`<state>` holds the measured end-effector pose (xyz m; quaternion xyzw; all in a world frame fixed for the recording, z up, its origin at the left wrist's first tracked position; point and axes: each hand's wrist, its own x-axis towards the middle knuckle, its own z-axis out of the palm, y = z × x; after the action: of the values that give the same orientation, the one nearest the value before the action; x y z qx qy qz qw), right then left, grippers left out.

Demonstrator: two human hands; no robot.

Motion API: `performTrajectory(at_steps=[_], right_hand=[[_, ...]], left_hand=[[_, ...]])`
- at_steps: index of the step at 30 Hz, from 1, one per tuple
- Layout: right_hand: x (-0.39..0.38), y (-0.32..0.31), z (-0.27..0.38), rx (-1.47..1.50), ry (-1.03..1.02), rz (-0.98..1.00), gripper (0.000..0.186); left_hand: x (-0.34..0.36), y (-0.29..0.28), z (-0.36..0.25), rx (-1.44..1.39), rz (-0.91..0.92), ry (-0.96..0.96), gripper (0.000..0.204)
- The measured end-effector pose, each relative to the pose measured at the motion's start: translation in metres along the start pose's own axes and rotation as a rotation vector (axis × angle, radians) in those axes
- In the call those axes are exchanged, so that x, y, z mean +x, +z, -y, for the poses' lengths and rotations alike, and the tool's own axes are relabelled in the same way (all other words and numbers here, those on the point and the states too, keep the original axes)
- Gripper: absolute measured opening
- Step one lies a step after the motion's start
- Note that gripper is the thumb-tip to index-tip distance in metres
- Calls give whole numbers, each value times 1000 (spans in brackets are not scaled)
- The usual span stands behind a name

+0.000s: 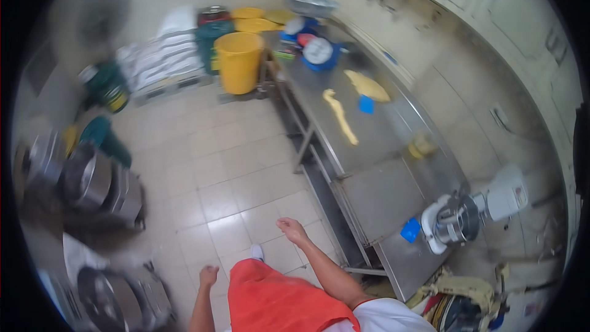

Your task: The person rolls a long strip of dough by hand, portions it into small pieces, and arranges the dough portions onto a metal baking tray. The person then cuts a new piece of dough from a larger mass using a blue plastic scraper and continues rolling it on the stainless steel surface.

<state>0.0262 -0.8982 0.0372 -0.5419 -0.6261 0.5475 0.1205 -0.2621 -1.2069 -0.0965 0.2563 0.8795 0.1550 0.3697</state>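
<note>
My right hand (292,232) hangs in the air over the floor, left of the steel table (384,193). Its fingers are loosely bent, with nothing in them. Lower and to the left is my left hand (209,275), beside the red apron (283,298) I wear; its fingers are partly curled and no object shows in it. Neither hand touches anything. On the table lie a long strip of dough (340,117), a wider piece of dough (367,86) and a blue scraper (366,104). A second blue scraper (410,230) lies near the stand mixer (455,218).
Large mixing machines (92,175) stand along the left. A yellow bin (239,64), stacked white sacks (163,55) and a green bin (106,138) are farther off. A blue dial scale (319,54) stands on the table's far end. A cluttered chair (461,298) is at the lower right.
</note>
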Motion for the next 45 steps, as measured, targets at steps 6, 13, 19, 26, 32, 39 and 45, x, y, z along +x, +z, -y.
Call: performTrajectory(at_steps=[6,13,19,26,32,39,45], right_hand=[[38,-96,5,179,37,-383,39],[137,-166,49,149,97,-726,39],[256,-233,85,-72,-24,-956,45],[376,-292,96,-469,364,-945,58],[446,-396,49,-506,786,-892,60],[433,-501,-1,-484,1000,-1048,67],[396,-388,59,-407,832,-972,59]], left_hand=[[177,-79,-358,432,54,841,50],[238,-42,-664,399,106,1233,41],[258,47,-788,472,211,1607,41],[303,128,-922,715,337,1945,49],[339,215,-1038,775,440,1886,77],[349,254,-1092,708,507,1978,92],[372,198,-1045,904,715,1857,65]])
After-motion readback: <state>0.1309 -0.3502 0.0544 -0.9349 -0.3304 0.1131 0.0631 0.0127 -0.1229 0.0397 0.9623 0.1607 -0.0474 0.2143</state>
